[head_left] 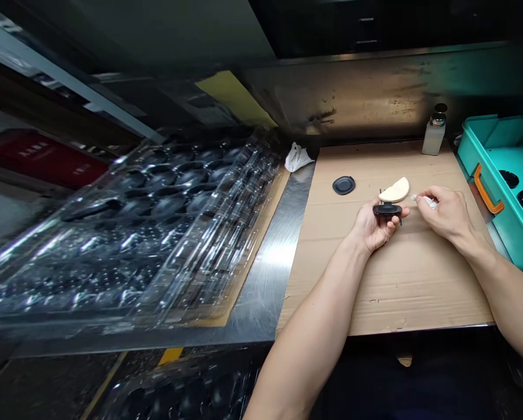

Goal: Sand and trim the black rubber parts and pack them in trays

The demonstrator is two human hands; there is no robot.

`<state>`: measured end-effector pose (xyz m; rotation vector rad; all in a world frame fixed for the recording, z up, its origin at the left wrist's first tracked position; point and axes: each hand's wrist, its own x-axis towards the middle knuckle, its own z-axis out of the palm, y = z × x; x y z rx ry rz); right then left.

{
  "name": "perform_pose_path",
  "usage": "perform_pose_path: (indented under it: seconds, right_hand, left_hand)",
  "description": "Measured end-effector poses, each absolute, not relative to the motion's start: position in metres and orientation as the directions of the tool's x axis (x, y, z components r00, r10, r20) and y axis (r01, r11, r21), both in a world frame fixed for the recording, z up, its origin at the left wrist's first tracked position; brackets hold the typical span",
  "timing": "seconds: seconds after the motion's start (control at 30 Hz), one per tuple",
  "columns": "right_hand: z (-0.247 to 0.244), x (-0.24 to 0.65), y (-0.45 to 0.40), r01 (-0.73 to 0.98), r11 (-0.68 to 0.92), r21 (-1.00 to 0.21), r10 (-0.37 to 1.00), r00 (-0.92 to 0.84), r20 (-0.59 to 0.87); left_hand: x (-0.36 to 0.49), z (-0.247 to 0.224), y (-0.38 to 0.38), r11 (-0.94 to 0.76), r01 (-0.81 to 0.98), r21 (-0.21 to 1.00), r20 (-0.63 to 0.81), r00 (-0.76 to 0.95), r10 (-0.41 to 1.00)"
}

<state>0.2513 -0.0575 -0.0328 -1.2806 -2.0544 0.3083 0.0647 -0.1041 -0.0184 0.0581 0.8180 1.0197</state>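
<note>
My left hand (374, 228) is closed around a small black rounded part (387, 209), held up over the cardboard sheet (331, 256). To its right, my right hand (449, 213) pinches a crumpled white wipe (428, 202), a short gap away from the black part. Just beyond the left hand lies a cream half-round pad (395, 191), its near edge partly covered by the fingers and the black part. A flat black oval piece (344, 185) rests on the cardboard farther left.
Stacked clear plastic trays (156, 233) with black parts fill the left side. A pump bottle (435, 133) stands at the cardboard's back right corner. A teal bin (484, 169) with an orange handle (487, 192) holds black round parts. White crumpled tissue (297, 157) lies near the metal wall.
</note>
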Motion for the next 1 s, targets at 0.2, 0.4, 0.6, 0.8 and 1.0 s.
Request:
perform_pose_path:
  seconds: [0.2,0.4,0.6,0.8,1.0]
  right_hand:
    - [-0.026,0.240,-0.071,0.436,0.637,-0.636,0.771,-0.395,0.500]
    - [-0.030,0.241,-0.071,0.460,0.683,-0.567,0.722,-0.546,0.426]
    - [-0.028,0.242,-0.068,0.545,0.534,-0.646,0.845,-0.353,0.401]
    - [-0.018,0.244,-0.071,0.341,0.273,-0.899,0.829,-0.558,0.041]
    - [-0.013,0.247,-0.070,0.430,0.386,-0.816,0.882,-0.432,0.190]
  left_hand:
    - [0.076,-0.027,-0.105,0.477,-0.672,0.567,-0.531,0.144,0.835]
    - [0.092,-0.035,-0.110,0.362,-0.507,0.782,-0.437,-0.033,0.899]
    - [0.078,-0.026,-0.105,0.486,-0.590,0.644,-0.542,0.096,0.835]
    - [0.071,-0.024,-0.103,0.518,-0.653,0.552,-0.580,0.146,0.801]
    - [0.073,-0.026,-0.105,0.538,-0.597,0.595,-0.563,0.169,0.809]
